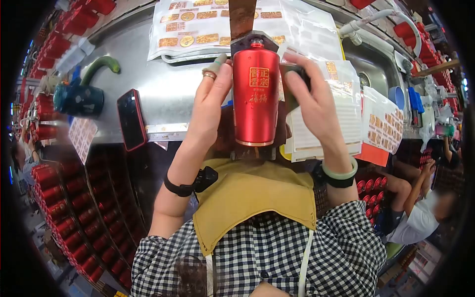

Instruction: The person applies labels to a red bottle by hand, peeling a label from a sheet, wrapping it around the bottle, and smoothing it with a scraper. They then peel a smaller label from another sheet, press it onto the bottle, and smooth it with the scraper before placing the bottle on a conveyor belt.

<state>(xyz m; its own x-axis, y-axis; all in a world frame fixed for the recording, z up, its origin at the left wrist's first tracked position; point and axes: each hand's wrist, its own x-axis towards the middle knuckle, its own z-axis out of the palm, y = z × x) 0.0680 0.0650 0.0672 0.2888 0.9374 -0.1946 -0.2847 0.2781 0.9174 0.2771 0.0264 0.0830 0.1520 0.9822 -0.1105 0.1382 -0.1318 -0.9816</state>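
Note:
A glossy red bottle point(256, 99) with gold Chinese lettering lies in a dark metal holder point(242, 20), its clear-topped neck pointing away from me. Along its left side is my left hand point(210, 94), fingers stretched forward, with a ring and a pale finger cover on. A narrow gap seems to part the thumb from the bottle. On the other side, my right hand point(314, 94) grips a dark flat block point(297, 81) between thumb and fingers, close to the bottle's right edge. What the block is, I cannot make out.
Sheets of gold labels point(198, 29) lie behind the bottle, and more paper point(326, 123) sits to the right. A phone point(132, 119), a dark teal cup point(79, 99) and a cucumber-like green object point(101, 67) stand left. Stacked red bottles point(74, 208) fill the lower left. Another person point(420, 218) sits right.

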